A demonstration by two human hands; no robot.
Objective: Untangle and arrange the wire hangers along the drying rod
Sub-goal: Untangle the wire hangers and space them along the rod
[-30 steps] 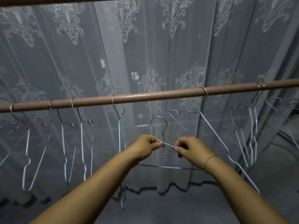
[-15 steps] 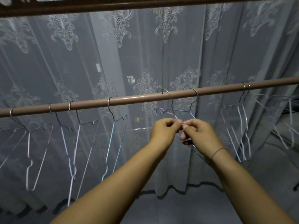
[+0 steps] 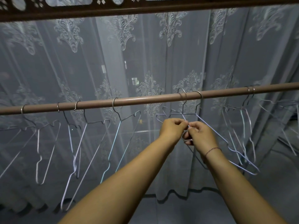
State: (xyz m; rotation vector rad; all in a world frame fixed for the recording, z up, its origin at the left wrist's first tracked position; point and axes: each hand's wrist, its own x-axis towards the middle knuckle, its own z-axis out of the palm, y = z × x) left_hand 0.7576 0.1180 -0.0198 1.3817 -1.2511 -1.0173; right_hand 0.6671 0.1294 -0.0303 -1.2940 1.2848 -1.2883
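Head view shows my left hand [image 3: 174, 129] and right hand [image 3: 199, 137] meeting just under the middle of the rod [image 3: 145, 99], fingertips pinched together on the thin wire of a lilac hanger [image 3: 226, 143]. Both hands are closed on that wire; neither is nearer, they touch. Straight above them two hooks [image 3: 191, 94] sit close side by side over the rod, and I cannot tell which hook belongs to the wire I hold. The held hanger's long axis slants down and away to the right, past my right wrist, so I judge the coming move turns on drawing it sideways along the rod, away from its neighbour.

Toward the rod's left end four more hangers [image 3: 90, 143] hang spaced apart: slim coated wire, white, pale blue and grey, with notched shoulders. Near the right end another cluster [image 3: 246, 126] bunches on paired hooks. The rod is smooth, brown and round; a sheer embroidered curtain [image 3: 145, 54] hangs behind it.
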